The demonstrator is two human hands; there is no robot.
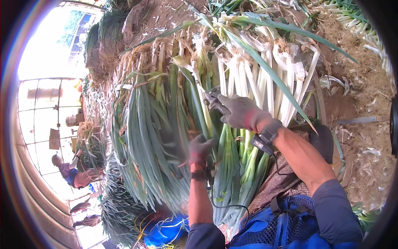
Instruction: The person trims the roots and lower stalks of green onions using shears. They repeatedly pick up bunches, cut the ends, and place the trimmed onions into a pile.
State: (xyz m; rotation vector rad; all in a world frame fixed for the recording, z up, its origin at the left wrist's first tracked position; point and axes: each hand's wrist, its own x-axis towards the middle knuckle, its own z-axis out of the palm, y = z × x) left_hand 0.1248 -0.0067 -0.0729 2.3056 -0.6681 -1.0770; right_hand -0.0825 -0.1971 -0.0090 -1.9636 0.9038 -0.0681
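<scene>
Long green onions (143, 112) with brown, dirty roots lie in a thick heap in front of me, their leaves toward my body. To the right is a row of peeled green onions (240, 81) with clean white stems. My left hand (200, 149), in a dark glove and slightly blurred, is closed around the leaf end of a tilted green onion (205, 112). My gloved right hand (242, 111) is over the white stems, its fingers closed on a dark tool (214, 102) beside that onion's stem. The tool's exact kind is hard to make out.
A long loose leaf (267, 70) crosses the white stems. Peelings litter the ground (360, 120) at right. A blue bag (163, 232) with yellow string sits at the lower left. Another person (72, 172) is at far left near more onion bundles (89, 143). Cables hang from both wrists.
</scene>
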